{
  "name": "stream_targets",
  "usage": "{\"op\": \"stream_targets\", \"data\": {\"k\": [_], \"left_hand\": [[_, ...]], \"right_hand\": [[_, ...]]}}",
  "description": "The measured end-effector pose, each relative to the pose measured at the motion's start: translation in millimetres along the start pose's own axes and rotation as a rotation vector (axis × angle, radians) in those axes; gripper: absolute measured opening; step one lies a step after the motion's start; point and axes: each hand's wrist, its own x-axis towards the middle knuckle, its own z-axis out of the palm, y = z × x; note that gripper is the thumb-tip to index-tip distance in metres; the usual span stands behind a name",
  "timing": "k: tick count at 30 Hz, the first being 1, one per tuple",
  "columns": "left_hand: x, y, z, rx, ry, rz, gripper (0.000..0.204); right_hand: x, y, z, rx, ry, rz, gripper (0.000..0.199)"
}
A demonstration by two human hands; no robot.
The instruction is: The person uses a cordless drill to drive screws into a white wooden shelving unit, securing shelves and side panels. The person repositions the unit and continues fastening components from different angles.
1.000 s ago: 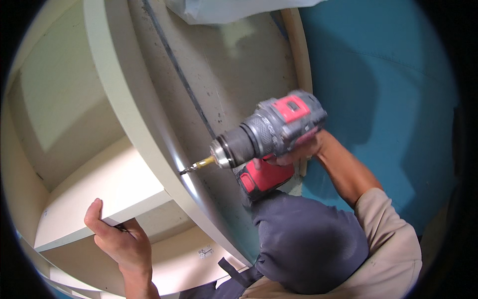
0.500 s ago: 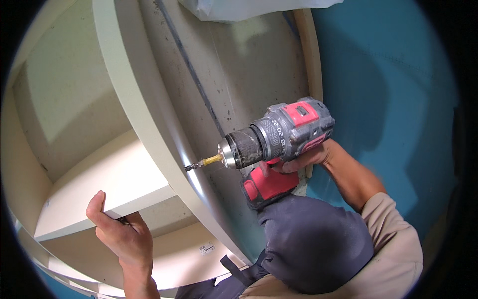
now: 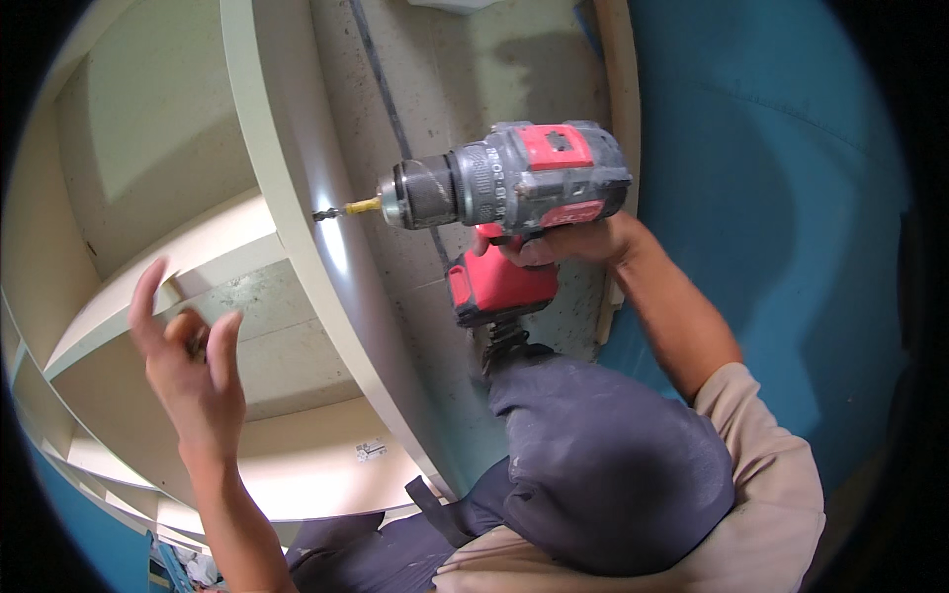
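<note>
Now the right hand (image 3: 568, 242), clenching the cordless drill (image 3: 514, 198), is aiming its bit (image 3: 336, 211) at the cream cabinet panel (image 3: 297, 198); the left hand (image 3: 193, 366) is hovering released, so pressing the bit squarely seems next.

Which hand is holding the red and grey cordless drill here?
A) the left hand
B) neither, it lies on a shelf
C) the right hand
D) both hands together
C: the right hand alone grips the handle of the red and grey cordless drill, its bit aimed at the pale cabinet panel, while the left hand is raised apart with fingers spread.
</note>
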Motion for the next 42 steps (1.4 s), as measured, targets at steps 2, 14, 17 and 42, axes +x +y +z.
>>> {"op": "stream_targets", "data": {"k": [2, 14, 17, 42], "left_hand": [[-21, 0, -8, -0.372, 0.030, -0.078, 0.032], [-78, 35, 20, -1.968, 0.014, -0.981, 0.021], [-73, 54, 1, -2.078, -0.026, -0.607, 0.025], [-28, 56, 22, -1.560, -0.121, -0.776, 0.016]], "right_hand": [[-8, 9, 2, 0.010, 0.032, -0.004, 0.044], [-30, 3, 15, -0.336, -0.042, -0.298, 0.032], [-25, -11, 24, -1.189, 0.051, -0.424, 0.032], [-57, 3, -29, -0.902, -0.020, -0.368, 0.060]]}}
